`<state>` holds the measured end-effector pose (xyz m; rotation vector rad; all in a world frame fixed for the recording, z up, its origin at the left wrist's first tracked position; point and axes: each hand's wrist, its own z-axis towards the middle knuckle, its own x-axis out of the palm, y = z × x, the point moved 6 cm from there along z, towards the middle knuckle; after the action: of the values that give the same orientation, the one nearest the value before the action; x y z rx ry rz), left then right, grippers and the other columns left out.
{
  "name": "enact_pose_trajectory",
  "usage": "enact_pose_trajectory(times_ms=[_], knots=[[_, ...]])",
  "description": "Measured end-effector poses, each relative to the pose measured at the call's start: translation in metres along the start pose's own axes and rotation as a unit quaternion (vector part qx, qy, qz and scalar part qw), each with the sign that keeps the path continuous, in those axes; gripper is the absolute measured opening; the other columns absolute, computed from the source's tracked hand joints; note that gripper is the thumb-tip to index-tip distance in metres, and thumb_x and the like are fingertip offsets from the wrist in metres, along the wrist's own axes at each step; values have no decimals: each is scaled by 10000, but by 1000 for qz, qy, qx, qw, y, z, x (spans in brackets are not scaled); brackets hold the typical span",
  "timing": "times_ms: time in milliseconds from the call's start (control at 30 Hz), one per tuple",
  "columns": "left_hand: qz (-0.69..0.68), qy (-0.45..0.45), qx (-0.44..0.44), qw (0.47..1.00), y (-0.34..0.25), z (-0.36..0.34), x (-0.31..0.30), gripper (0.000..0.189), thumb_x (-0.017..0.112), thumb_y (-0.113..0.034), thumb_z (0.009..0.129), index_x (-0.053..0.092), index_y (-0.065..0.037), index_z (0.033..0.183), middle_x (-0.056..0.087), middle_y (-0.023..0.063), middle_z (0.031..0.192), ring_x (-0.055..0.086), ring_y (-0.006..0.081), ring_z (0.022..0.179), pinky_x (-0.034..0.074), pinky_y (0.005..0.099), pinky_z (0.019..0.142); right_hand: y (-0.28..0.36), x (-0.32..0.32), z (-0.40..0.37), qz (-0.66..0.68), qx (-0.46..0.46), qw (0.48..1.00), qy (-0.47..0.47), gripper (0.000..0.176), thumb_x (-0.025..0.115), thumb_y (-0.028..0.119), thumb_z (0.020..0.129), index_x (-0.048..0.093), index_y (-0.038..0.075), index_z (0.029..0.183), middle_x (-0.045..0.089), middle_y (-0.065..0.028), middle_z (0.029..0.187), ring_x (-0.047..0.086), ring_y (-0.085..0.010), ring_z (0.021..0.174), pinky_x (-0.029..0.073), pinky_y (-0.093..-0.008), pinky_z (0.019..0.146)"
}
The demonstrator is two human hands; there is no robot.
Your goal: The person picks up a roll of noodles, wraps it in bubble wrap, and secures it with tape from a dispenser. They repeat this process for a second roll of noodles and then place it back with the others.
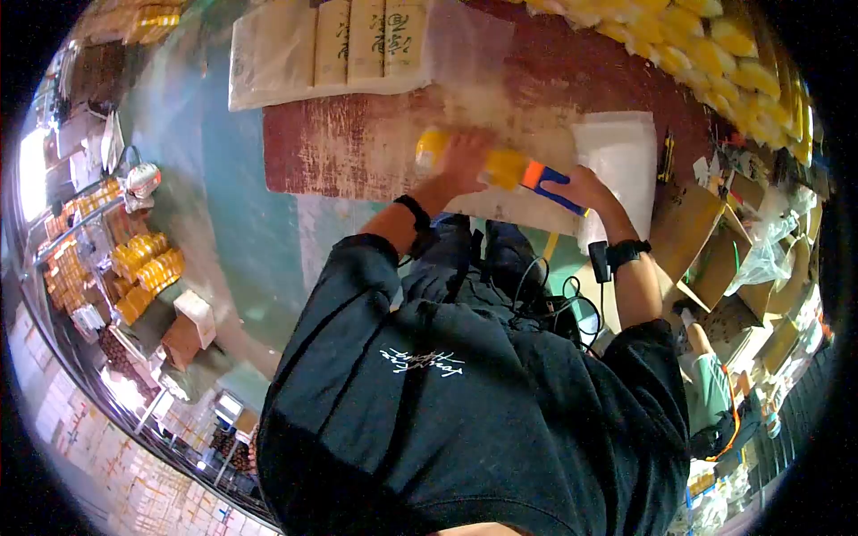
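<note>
My left hand [466, 159] is closed over a yellow cylinder-shaped pack [506, 169], whose rounded end shows on both sides of my fingers. Motion smears this hand a little. My right hand [583, 188] grips a blue hand tool [563, 198] with an orange end [534, 173], which points at the pack and sits right at its end. I cannot tell what kind of tool it is. Both hands are over the near edge of a worn red-brown board [357, 143]. A white sheet [617, 147] lies just beyond my right hand.
Printed paper packs [362, 43] in clear plastic lie at the far side. Many yellow bundles [697, 40] are heaped far right. Open cardboard boxes [715, 241] stand on the right, near another person's arm [699, 338]. A black cable [563, 304] hangs by my waist. Yellow packs [147, 263] stand at left.
</note>
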<state>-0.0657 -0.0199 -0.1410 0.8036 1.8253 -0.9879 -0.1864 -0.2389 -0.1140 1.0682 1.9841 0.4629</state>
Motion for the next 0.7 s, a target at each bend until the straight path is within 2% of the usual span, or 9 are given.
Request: enact_pose_trajectory(times_ms=[67,200,333,433,467,500,567,667,700], knots=[[-27,-44,78,996,-39,16,4,1067,901,-465,614,445,-59,1489,510,123,1479,397,333,1441,281,497,1200,4,-5,-8,-14,51,998,41,587,760,586,829,760,14,964,747,-160,816,732,-261,721,571,-398,682],[-3,13,45,999,-64,41,37,997,891,-430,605,505,-82,1455,550,110,1444,436,322,1409,295,497,1186,3,-8,-20,68,71,993,60,638,767,631,800,750,1,898,726,-133,749,707,-236,645,562,-390,633],[-30,38,60,997,-63,44,52,908,866,-376,616,538,-107,1419,588,99,1390,515,305,1333,335,509,1151,-29,-6,-33,14,107,991,83,621,762,616,820,749,-2,878,712,-95,721,681,-176,606,553,-363,610],[-73,22,92,993,-53,43,21,955,876,-435,623,497,-133,1446,589,126,1377,550,349,1277,379,546,1115,-61,-12,-53,37,178,979,96,612,717,620,864,765,10,889,717,-120,738,716,-202,692,570,-387,676],[-92,18,102,990,-52,41,10,990,886,-471,624,476,-143,1463,584,140,1379,558,371,1259,393,563,1104,-64,-7,-57,125,174,971,110,687,688,678,861,770,-4,853,709,-122,718,704,-196,671,558,-388,661],[-123,10,94,988,-51,39,-9,1002,896,-457,615,472,-145,1467,578,145,1383,555,378,1261,396,552,1108,-58,-12,-59,119,151,977,96,684,689,676,862,772,-3,861,710,-119,720,699,-197,663,555,-386,656],[-181,-7,70,981,-47,32,-52,1026,916,-428,597,463,-148,1474,565,154,1390,549,390,1267,401,530,1116,-35,-22,-56,107,95,987,73,677,692,672,866,777,1,877,712,-115,725,688,-199,647,548,-383,647],[-316,-35,60,946,-36,15,-112,927,888,-366,602,501,-106,1403,588,129,1339,570,358,1250,397,514,1115,31,-42,-45,92,48,992,68,623,700,645,874,785,32,942,727,-104,749,688,-196,670,547,-376,672],[-279,-22,64,958,-31,9,-117,935,884,-361,603,490,-100,1409,570,131,1357,561,354,1262,394,517,1117,53,-52,-42,76,34,994,71,613,701,639,876,785,37,956,730,-104,756,691,-196,681,548,-378,680]])
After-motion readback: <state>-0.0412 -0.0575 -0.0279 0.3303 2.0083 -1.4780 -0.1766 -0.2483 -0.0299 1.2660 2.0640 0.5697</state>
